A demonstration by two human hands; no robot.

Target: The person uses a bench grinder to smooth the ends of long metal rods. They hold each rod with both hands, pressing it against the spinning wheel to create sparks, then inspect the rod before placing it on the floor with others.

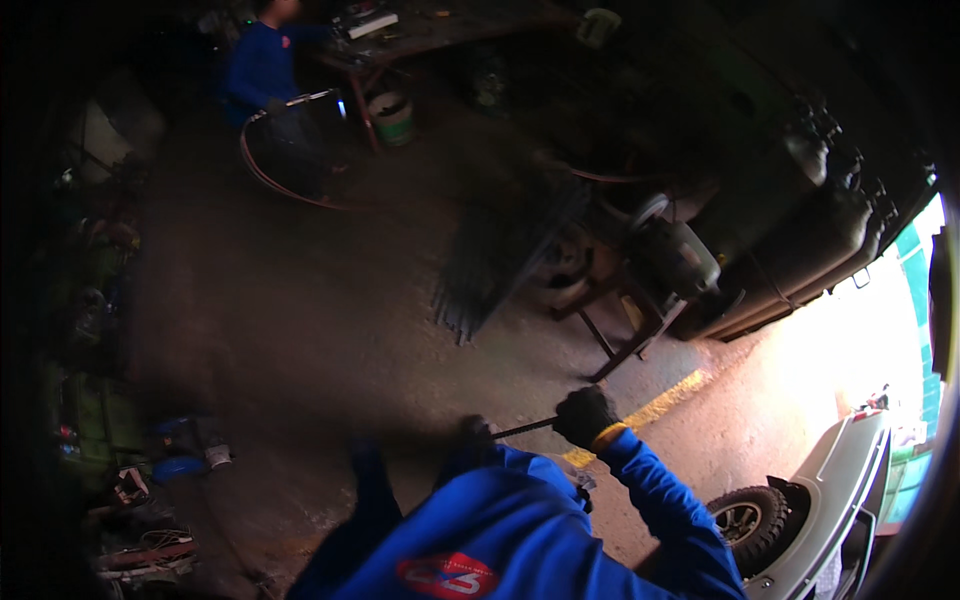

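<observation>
My right hand, in a black glove with a yellow cuff, is closed around one end of a thin dark ribbed rod. The rod runs leftward from my fist, and its far end fades near my foot. Blue sleeves cover both my arms. On the left, the blurred sleeve ends in deep shadow, so the fingers of my left hand cannot be made out.
A bundle of metal bars lies ahead, beside a machine on a stand. Large cylinders lie at right, near a white vehicle. Far left, a co-worker in blue holds a lit torch with a trailing hose.
</observation>
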